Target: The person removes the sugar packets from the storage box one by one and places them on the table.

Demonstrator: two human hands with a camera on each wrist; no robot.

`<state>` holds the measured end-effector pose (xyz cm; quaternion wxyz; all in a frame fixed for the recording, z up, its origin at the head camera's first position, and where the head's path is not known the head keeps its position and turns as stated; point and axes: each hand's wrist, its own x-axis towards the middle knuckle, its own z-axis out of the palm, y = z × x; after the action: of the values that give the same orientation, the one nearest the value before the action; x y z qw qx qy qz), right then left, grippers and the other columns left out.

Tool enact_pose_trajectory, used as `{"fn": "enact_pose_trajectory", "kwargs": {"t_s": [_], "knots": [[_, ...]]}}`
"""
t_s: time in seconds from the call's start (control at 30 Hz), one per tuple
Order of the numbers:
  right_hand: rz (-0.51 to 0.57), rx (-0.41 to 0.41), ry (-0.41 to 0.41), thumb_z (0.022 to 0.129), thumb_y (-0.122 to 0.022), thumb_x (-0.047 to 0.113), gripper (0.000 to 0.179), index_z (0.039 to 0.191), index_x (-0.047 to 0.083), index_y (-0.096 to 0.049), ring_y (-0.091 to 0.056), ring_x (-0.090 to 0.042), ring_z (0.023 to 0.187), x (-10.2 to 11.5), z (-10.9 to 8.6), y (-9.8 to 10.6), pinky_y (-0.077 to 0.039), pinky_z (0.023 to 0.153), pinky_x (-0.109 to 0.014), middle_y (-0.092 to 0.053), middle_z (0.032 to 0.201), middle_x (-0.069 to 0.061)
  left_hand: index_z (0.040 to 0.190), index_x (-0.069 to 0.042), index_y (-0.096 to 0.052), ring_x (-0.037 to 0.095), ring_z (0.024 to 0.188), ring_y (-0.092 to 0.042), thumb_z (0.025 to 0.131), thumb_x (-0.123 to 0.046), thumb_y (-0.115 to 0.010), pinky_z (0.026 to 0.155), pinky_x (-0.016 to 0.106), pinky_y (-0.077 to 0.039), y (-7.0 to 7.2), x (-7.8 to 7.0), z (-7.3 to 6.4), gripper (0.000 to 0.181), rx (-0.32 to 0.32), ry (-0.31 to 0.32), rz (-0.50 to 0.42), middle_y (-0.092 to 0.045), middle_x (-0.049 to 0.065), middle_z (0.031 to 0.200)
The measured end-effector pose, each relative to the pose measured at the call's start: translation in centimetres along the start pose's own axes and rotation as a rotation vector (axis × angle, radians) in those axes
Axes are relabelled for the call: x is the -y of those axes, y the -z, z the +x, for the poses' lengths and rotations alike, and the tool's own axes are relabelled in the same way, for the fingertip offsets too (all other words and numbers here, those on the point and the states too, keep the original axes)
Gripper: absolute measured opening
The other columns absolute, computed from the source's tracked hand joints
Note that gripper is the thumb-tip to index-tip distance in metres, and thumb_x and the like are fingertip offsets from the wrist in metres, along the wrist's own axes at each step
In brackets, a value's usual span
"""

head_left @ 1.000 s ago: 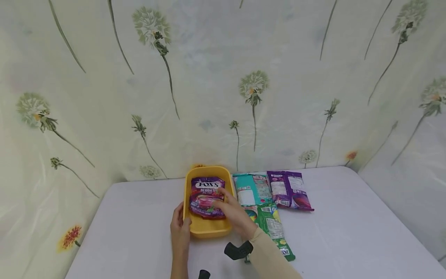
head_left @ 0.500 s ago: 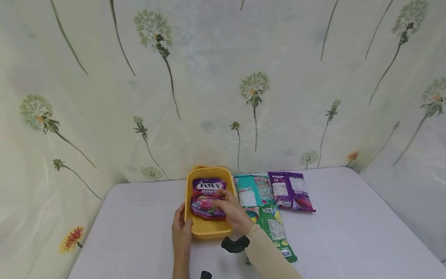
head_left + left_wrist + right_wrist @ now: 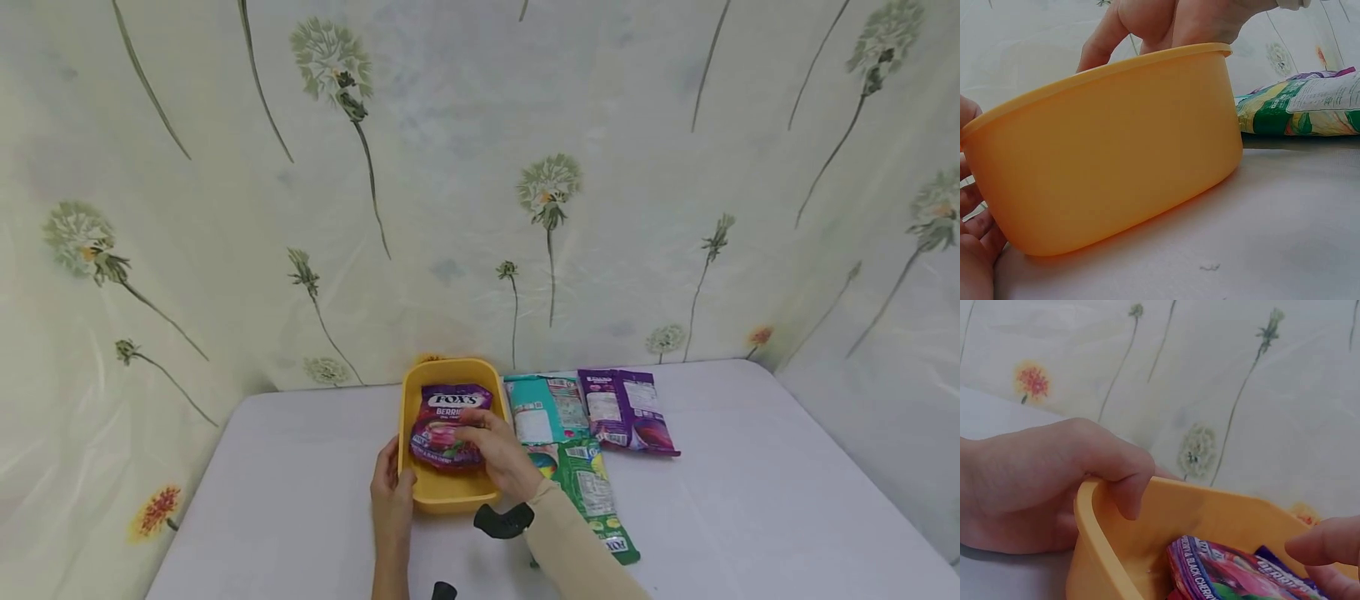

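Note:
In the head view a purple candy bag [image 3: 442, 433] marked FOX'S BERRIES lies inside a yellow plastic tub [image 3: 450, 505]. My left hand [image 3: 392, 496] grips the tub's left wall; in the right wrist view its thumb hooks over the rim. My right hand [image 3: 498, 454] reaches over the tub's right side, thumb and fingertips pinching at the right part of the candy bag. Close by in the right wrist view, those fingers [image 3: 1329, 544] sit at the printed bag [image 3: 1235, 569]. From the left wrist camera, the tub wall [image 3: 1110, 150] hides the bag.
To the right of the tub lie a teal candy bag [image 3: 532, 408], a purple candy bag [image 3: 630, 412] and a green candy bag [image 3: 592, 492], partly covered by the right forearm. A floral-printed sheet [image 3: 450, 208] rises behind the white table [image 3: 300, 500].
The candy bag in the tub has turned slightly, its top shifting right, with my right fingers on it. My left hand and the tub hold nearly the same place.

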<state>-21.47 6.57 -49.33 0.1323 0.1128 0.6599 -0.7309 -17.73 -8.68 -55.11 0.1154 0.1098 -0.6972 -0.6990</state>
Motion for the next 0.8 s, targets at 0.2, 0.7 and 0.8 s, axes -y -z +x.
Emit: {"fn": "enact_pose_trajectory", "kwargs": {"t_s": [0.2, 0.7, 0.8], "knots": [[-0.018, 0.019, 0.005, 0.093, -0.062, 0.011, 0.043, 0.133, 0.004, -0.05, -0.043, -0.036, 0.127, -0.17, 0.08, -0.01, -0.037, 0.115, -0.053, -0.042, 0.143, -0.021, 0.145, -0.004, -0.046, 0.034, 0.141, -0.046, 0.09, 0.001, -0.05, 0.095, 0.008, -0.045, -0.09, 0.05, -0.08, 0.055, 0.005, -0.004, -0.016, -0.048, 0.021, 0.15], [-0.314, 0.012, 0.133, 0.093, -0.063, 0.01, 0.052, 0.141, 0.012, -0.043, -0.054, -0.036, 0.122, -0.44, -0.56, -0.59, -0.05, 0.105, -0.052, -0.048, 0.14, -0.02, 0.143, -0.005, -0.048, 0.031, 0.144, -0.043, 0.088, 0.003, -0.048, 0.1, 0.007, -0.04, -0.03, 0.2, 0.09, 0.056, 0.004, 0.001, -0.027, -0.047, 0.017, 0.152], [-0.326, -0.007, 0.173, 0.092, -0.062, 0.008, 0.05, 0.139, 0.013, -0.046, -0.056, -0.033, 0.121, -0.56, -0.51, -0.65, -0.052, 0.103, -0.05, -0.05, 0.14, -0.018, 0.144, -0.006, -0.048, 0.03, 0.145, -0.041, 0.088, 0.002, -0.048, 0.112, 0.023, -0.04, -0.12, 0.12, 0.18, 0.056, 0.007, 0.015, -0.021, -0.046, 0.016, 0.153]]}}
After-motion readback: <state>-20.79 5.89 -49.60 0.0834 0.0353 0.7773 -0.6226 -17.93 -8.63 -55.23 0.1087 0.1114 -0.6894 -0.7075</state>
